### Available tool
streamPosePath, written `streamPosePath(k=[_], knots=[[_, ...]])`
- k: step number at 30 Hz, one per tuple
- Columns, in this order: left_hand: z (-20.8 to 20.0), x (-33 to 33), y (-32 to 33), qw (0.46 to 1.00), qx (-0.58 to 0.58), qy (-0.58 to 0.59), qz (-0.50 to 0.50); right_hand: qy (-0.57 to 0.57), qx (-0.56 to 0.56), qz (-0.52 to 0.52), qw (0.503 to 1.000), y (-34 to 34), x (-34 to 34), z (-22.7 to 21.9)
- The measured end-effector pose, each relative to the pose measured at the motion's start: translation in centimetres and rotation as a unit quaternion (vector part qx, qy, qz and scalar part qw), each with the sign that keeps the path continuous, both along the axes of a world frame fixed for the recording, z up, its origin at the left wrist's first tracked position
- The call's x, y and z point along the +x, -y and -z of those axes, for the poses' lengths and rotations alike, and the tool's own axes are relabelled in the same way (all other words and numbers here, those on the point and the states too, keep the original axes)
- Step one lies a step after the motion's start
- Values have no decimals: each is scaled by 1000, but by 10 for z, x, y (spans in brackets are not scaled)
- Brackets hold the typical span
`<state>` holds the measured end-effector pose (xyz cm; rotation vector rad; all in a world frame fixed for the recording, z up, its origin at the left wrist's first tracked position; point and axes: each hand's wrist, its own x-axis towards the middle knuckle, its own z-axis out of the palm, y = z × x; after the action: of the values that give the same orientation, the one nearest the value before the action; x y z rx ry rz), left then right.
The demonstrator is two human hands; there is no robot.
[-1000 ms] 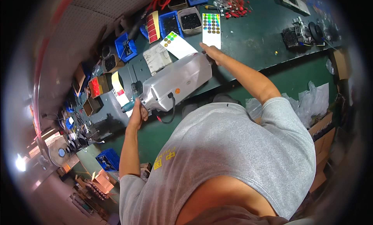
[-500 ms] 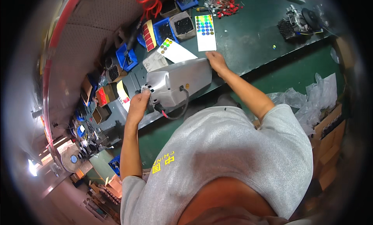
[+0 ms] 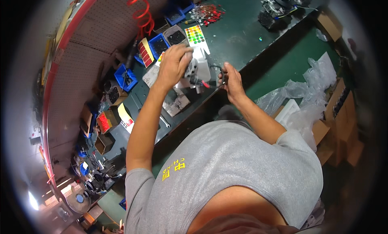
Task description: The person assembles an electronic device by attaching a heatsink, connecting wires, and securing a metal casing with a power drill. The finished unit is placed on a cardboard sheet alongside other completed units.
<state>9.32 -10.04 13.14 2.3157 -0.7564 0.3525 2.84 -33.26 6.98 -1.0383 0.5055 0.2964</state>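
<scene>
A silver metal casing [image 3: 201,72] lies on the green workbench, turned so that an end with a grille and plug faces my side. A black connector with red wire [image 3: 199,82] sticks out of it, and a black cable [image 3: 213,67] loops along its right side. My left hand [image 3: 173,64] is bent over the casing's left far edge, its fingers slightly smeared and partly hidden. At the right, my right hand [image 3: 232,81] has its fingers curled around the cable, with the thumb up. Beneath the casing's near left side is a pale, stained block [image 3: 176,106].
Blue bins [image 3: 126,77] of small dark parts line the bench's back left. A sticker sheet [image 3: 195,35] lies beyond the casing, near red-tipped parts [image 3: 210,16]. A motor-like assembly [image 3: 273,9] stands far right. A wrench [image 3: 165,121] lies near the front edge. Plastic wrap [image 3: 289,92] covers boxes at right.
The casing has swung from lying sideways to pointing away from me. My left hand has moved up over it; my right hand has come from its far end to the cable. The view has shifted.
</scene>
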Motion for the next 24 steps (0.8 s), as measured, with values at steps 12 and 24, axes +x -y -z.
streamPosePath(k=[12, 24], knots=[[7, 32, 23, 992, 25, -87, -86, 90, 209, 38, 973, 26, -55, 39], [16, 59, 41, 985, 31, -117, -125, 116, 25, -74, 990, -12, -76, 91]])
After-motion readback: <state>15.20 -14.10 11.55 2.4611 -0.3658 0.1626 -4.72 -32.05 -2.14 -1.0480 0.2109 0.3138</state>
